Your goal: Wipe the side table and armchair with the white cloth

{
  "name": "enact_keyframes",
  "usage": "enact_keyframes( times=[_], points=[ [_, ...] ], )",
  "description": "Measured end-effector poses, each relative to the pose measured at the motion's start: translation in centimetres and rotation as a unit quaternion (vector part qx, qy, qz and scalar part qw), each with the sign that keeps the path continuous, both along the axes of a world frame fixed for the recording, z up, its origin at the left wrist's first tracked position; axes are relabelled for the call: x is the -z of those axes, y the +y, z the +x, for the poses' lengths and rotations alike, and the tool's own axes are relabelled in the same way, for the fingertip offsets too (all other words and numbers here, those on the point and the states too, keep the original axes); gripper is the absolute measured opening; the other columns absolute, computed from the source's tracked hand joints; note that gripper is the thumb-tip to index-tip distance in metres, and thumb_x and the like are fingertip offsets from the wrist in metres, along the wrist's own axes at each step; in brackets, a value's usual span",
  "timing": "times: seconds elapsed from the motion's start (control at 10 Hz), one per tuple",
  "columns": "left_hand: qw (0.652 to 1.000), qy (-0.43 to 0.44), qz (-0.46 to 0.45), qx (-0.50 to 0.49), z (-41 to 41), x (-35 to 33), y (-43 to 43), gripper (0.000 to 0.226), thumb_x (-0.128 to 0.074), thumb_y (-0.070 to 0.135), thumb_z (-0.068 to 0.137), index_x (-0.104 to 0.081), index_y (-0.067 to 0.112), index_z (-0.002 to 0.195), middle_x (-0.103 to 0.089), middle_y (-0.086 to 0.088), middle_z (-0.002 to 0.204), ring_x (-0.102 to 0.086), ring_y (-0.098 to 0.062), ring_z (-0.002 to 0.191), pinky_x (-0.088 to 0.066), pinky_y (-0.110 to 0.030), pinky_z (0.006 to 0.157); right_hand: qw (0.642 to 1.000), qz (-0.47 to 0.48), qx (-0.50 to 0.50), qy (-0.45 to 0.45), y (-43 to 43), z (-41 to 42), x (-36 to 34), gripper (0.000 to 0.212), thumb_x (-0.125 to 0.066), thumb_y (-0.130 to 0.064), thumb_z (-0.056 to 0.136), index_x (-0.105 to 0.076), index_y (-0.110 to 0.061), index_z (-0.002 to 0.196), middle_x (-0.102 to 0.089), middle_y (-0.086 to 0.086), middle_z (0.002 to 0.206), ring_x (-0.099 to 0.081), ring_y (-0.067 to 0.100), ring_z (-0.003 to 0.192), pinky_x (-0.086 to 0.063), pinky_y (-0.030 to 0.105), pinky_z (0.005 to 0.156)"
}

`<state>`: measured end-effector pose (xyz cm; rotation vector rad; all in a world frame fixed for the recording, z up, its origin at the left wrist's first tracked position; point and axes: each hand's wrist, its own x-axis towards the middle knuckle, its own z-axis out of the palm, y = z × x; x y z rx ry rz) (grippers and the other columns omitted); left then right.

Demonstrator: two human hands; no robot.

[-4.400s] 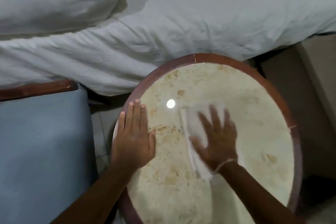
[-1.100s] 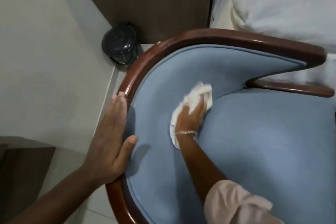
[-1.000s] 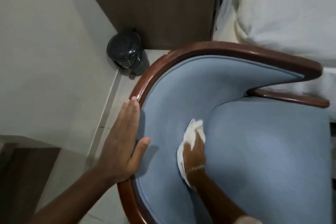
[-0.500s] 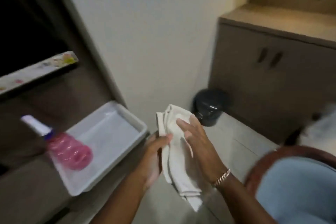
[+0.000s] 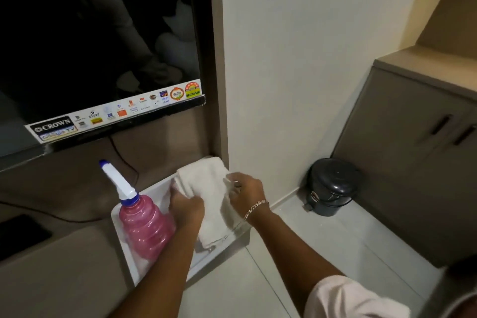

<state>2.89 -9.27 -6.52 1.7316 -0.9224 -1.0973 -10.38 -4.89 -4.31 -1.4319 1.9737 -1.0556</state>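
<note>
Left hand point(image 5: 187, 208) grip closed on white cloth point(image 5: 206, 188); right hand point(image 5: 246, 192) pinches its edge. Cloth now over white tray point(image 5: 124, 245), beside pink spray bottle point(image 5: 144, 224); before, mid-air.

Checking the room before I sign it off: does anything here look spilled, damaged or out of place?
Nothing looks spilled or broken. The white tray juts past the counter edge, holding the pink spray bottle and the white cloth that both hands hold.

The white cloth point(image 5: 206, 193) in my grip looks soft, nubby terry; the tray point(image 5: 124, 248) smooth white plastic; the spray bottle point(image 5: 145, 227) glossy, translucent pink plastic.
</note>
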Motion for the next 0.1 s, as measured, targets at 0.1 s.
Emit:
enact_keyframes(
  times=[0.1],
  points=[
    [0.988, -0.118, -0.096, 0.028, -1.70, 0.02, 3.73, 0.077, -0.053, -0.008, 0.085, -0.026, 0.003, 0.156, -0.023, -0.020, 0.166, -0.021, -0.037, 0.154, -0.024, -0.046, 0.123, 0.993, -0.088, 0.003, 0.079, 4.51, -0.27, 1.52, 0.031, -0.059, -0.005, 0.085, -0.071, -0.007, 0.114, -0.073, 0.014, 0.115, -0.066, 0.031, 0.108, -0.048, 0.032, 0.101]
  ],
)
